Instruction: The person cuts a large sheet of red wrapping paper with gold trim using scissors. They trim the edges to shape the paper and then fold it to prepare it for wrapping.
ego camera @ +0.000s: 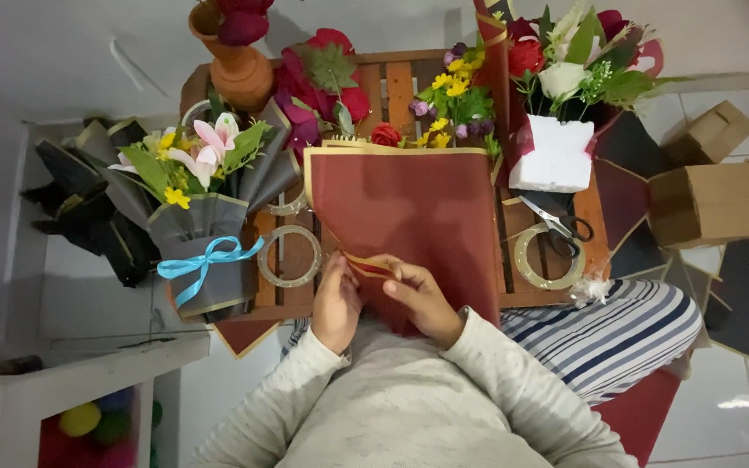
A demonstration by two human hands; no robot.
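Right, status:
sheet: dark red wrapping sheet (pixel 409 221) flat on wooden table (pixel 396 78), near edge folded, no flowers wrapped in it
left hand (pixel 336 305): pinching the fold
right hand (pixel 420 296): pinching the fold
done: grey bouquet (pixel 197 212), 9 o'clock, ribbon tied
containers: terracotta vase (pixel 240 74), 11 o'clock, red blooms; white foam block (pixel 551 154), 1 o'clock, flowers

Both forearms, in pale knit sleeves, rise from the bottom of the frame and converge at lower centre. The left hand (pixel 336 303) stands edge-on, fingers (pixel 337 264) curled and pinching upward. The right hand (pixel 422 299) lies just beside it, its fingers (pixel 385 262) bent leftward, pinching shut.
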